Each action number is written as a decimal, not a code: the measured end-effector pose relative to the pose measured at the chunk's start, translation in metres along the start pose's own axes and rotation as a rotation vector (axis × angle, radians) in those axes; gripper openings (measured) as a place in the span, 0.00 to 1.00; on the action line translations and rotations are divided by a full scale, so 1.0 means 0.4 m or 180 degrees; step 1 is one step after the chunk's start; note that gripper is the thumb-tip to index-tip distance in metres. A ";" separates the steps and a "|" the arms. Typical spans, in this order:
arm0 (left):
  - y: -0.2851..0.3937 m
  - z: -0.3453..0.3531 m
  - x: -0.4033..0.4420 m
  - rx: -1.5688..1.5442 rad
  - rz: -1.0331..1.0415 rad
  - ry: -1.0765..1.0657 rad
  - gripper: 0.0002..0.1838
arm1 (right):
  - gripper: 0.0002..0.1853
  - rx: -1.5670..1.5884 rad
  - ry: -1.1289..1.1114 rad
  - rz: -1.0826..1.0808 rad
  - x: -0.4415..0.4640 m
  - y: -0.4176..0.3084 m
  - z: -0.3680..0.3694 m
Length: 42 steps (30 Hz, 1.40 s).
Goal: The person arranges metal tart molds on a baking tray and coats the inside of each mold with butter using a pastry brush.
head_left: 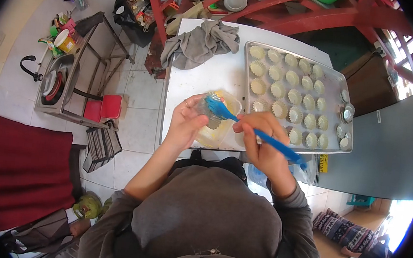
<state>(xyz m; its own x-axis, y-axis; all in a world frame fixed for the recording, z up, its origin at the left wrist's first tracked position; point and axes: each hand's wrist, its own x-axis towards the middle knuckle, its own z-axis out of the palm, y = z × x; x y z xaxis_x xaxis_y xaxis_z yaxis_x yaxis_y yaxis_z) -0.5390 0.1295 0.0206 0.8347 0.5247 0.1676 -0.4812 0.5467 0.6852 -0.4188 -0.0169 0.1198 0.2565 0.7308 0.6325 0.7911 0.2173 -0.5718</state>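
Note:
My left hand holds a fluted metal tart mould with its fingers closed around it. A blue pastry brush is gripped in my right hand, and its head lies against the mould. Below both hands sits a clear plastic tub with something yellow in it, partly hidden by the hands. To the right, a metal baking tray bears rows of pale fluted tart moulds, with a few stacked at its right end.
A crumpled grey cloth lies at the back of the white table. Red wooden bars stand behind it. At left are a sink and a black rubbish bag. A grey surface adjoins the tray's right side.

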 end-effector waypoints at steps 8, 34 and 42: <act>0.038 -0.027 0.032 0.0920 0.0353 -0.0517 0.34 | 0.08 0.0188 -0.0359 -0.0197 0.023 -0.024 -0.025; -0.058 0.019 0.039 -0.0588 -0.0130 -0.0062 0.51 | 0.03 0.1121 -0.0633 -0.0256 0.050 0.010 -0.081; -0.138 0.084 0.013 -0.0592 -0.0267 -0.0132 0.55 | 0.04 0.1469 -0.0103 -0.0010 0.047 0.055 -0.064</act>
<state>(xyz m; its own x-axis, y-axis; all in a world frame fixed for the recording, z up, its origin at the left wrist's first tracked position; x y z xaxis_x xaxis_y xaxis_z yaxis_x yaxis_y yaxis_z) -0.4992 0.0802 0.0073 0.8823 0.4470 0.1473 -0.4476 0.7004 0.5559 -0.3823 -0.0149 0.1326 0.2312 0.7480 0.6222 0.4599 0.4795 -0.7474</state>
